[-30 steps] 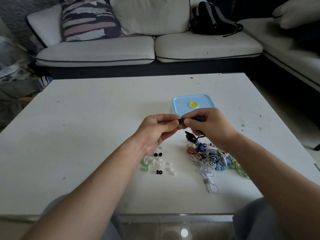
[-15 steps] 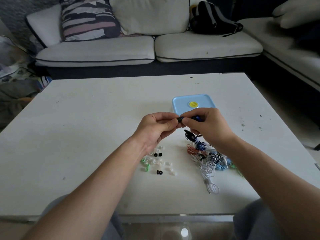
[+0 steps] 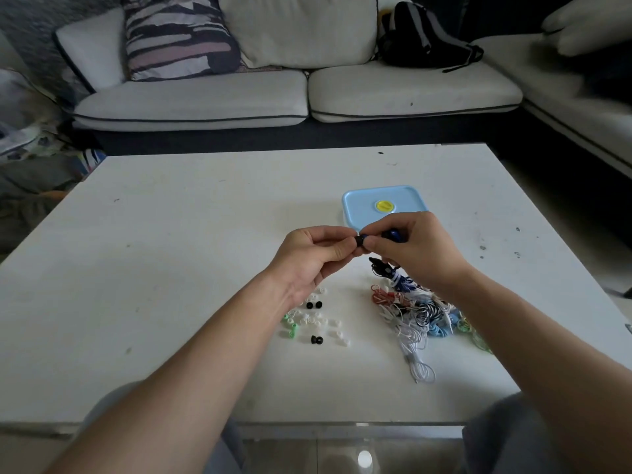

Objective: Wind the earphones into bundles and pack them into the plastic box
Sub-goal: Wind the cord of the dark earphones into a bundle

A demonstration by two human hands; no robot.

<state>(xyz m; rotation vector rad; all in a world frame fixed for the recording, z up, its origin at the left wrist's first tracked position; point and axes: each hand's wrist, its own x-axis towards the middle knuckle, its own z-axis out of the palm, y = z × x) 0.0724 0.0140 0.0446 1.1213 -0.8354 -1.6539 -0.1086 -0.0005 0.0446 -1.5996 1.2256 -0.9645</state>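
Above the white table [image 3: 178, 254], my left hand [image 3: 316, 258] and my right hand [image 3: 413, 251] meet over a small black ear tip [image 3: 360, 240], both pinching it between thumb and fingers. My right hand also holds a dark blue earbud [image 3: 393, 234], whose cable hangs down to a tangled pile of earphones [image 3: 420, 309] in white, blue, red, black and green. The light blue plastic box [image 3: 383, 203], lid on with a yellow sticker, stands just behind my hands.
Several loose ear tips [image 3: 313, 319], white, black and green, lie scattered below my left wrist. A sofa [image 3: 294, 97] with cushions and a black backpack [image 3: 424, 39] stands beyond the table's far edge.
Both hands stay together at the ear tip, shifted very slightly; the fingers have adjusted their pinch a little.
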